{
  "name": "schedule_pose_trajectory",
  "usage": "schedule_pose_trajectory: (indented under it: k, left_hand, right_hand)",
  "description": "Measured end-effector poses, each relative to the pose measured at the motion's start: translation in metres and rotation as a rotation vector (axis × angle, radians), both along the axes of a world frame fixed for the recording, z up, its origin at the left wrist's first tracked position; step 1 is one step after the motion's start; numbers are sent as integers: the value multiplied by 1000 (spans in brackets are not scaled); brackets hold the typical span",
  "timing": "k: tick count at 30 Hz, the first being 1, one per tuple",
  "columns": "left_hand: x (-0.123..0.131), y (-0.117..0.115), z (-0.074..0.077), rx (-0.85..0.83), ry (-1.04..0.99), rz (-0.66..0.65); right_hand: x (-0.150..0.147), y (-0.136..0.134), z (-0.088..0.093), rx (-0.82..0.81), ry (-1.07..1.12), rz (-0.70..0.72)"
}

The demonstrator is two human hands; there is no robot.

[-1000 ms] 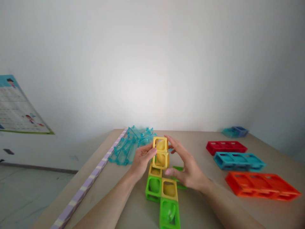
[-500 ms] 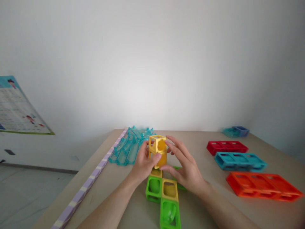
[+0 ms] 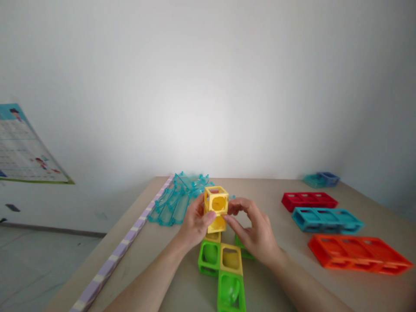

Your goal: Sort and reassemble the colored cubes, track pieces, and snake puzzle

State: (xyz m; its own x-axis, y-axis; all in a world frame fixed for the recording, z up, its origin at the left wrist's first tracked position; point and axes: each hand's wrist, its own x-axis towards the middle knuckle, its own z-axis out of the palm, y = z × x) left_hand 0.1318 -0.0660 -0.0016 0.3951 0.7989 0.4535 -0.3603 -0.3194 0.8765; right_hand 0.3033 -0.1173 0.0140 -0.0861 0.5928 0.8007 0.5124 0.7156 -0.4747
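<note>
Two yellow open-sided cube blocks [image 3: 217, 203], one above the other, are held up between my hands. My left hand [image 3: 196, 221] grips them from the left, its thumb across the front near the seam. With bent fingers, my right hand [image 3: 255, 227] pinches the right edge, thumb tip in front close to the seam. Just below, a group of green cube blocks [image 3: 209, 258] and yellow ones lies on the table, joined at their sides. A further green piece [image 3: 243, 247] shows partly behind my right hand.
Translucent teal track pieces [image 3: 177, 201] lie at the back left, beside a purple-and-white striped edge strip [image 3: 121, 247]. On the right are a red block row [image 3: 308, 200], a blue block row [image 3: 327, 219] and an orange block row [image 3: 359, 253]. Blue pieces [image 3: 321, 179] sit far right.
The yellow blocks have turned so a face points more toward me. My right hand's fingers have curled in and its thumb has moved up onto the blocks' right edge.
</note>
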Motion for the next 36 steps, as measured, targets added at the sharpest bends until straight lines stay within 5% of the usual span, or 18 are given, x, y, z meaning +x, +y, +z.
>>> schedule_pose_trajectory:
  k: [13,21,28,36]
  left_hand:
    - [0,9,11,-363,-304,348]
    - [3,9,11,-390,-284,362]
    - [8,9,1,-419,-120,276]
    - [8,8,7,-387,-23,360]
  right_hand:
    - [3,-4,5,-112,-236,102]
    - [-1,-4,8,-233,-570,131]
    - [2,-1,3,-302,-590,142]
    - [2,0,3,-357,-571,137]
